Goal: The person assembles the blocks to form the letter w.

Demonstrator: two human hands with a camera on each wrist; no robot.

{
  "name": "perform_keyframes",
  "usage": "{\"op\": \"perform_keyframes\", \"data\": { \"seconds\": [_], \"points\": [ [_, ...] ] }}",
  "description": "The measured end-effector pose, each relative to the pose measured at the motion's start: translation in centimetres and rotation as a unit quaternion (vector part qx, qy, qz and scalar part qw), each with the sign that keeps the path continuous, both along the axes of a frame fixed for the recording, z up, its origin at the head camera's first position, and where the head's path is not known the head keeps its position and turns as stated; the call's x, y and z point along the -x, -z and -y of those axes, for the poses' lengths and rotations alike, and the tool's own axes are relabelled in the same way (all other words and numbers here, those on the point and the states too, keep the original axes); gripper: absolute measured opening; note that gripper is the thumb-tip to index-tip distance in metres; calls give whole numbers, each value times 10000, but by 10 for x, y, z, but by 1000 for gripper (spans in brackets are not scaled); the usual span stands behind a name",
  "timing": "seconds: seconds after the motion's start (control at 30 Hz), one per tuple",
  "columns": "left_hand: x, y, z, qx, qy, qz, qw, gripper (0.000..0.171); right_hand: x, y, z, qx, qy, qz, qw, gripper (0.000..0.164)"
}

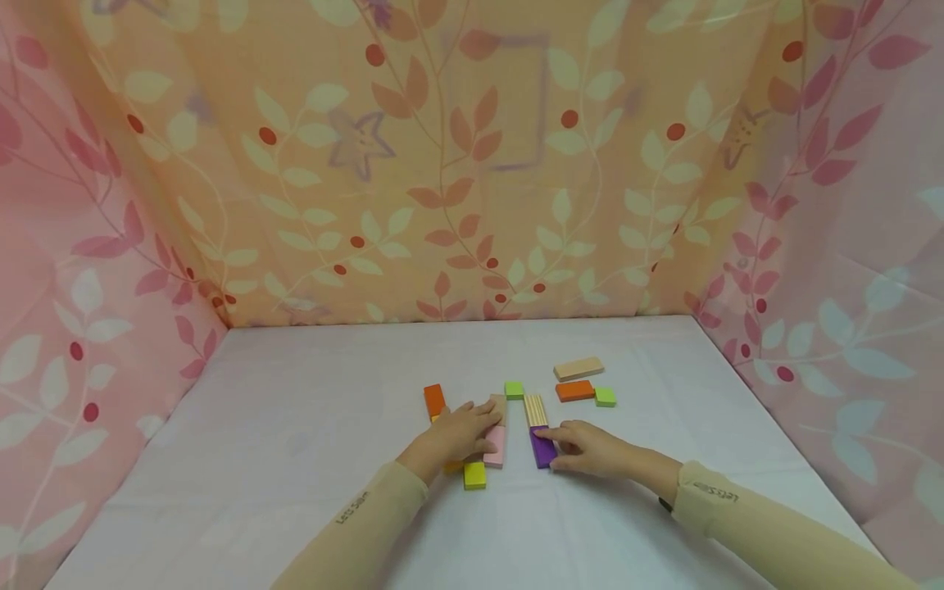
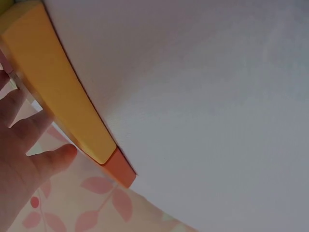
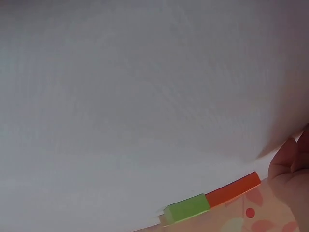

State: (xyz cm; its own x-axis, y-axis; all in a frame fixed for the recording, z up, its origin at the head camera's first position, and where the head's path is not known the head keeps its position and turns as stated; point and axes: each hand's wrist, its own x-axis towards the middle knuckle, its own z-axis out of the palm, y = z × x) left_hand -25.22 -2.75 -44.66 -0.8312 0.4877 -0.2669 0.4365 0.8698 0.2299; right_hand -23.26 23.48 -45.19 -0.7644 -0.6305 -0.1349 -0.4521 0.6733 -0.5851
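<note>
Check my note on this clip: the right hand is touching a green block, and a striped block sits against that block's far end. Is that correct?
Not quite: the color is wrong. The head view shows the right hand touching a purple block. The striped block does sit against its far end, as you wrote.

The beige left sleeve bears dark lettering near its cuff edge: "Let's", then a blurred word, apparently "Slim"; the beige right sleeve carries similar print by its cuff edge.
</note>
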Motion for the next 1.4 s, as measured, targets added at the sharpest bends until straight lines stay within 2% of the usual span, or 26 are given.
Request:
{"op": "perform_keyframes", "data": {
  "seconds": [0.1, 0.2, 0.37, 0.6, 0.67, 0.8, 1.0, 1.1, 1.4],
  "points": [
    [1, 0, -1, -24, 29, 25, 10000, 64, 4, 1, -9, 279, 124, 178, 9994, 52],
    [3, 0, -2, -123, 17, 104, 9999, 64, 8, -1, -22, 539, 426, 241, 9973, 47],
    [7, -2, -2, -218, -7, 104, 9997, 62, 17, -6, -46, 854, 1013, 103, 9911, 39],
    [9, -5, -5, -46, 57, 5, 10000, 58, 38, -11, -78, 1134, 2364, 476, 9638, 46],
    [8, -6, -7, 13, 94, -61, 9999, 57, 42, -12, -84, 1024, 2530, 541, 9605, 50],
    [7, -11, -12, 66, 138, -220, 9996, 53, 50, -13, -93, 711, 2531, 790, 9616, 57],
    [6, -17, -26, -83, 167, -240, 9995, 62, 58, -12, -100, 317, 2465, 1025, 9632, 63],
    [5, -16, -38, -63, 212, -257, 9994, 69, 62, -12, -101, 230, 2448, 1092, 9631, 64],
    [5, -9, -64, 422, 190, -783, 9959, 76, 68, -9, -95, 127, 2370, 1091, 9653, 59]
  ]
}}
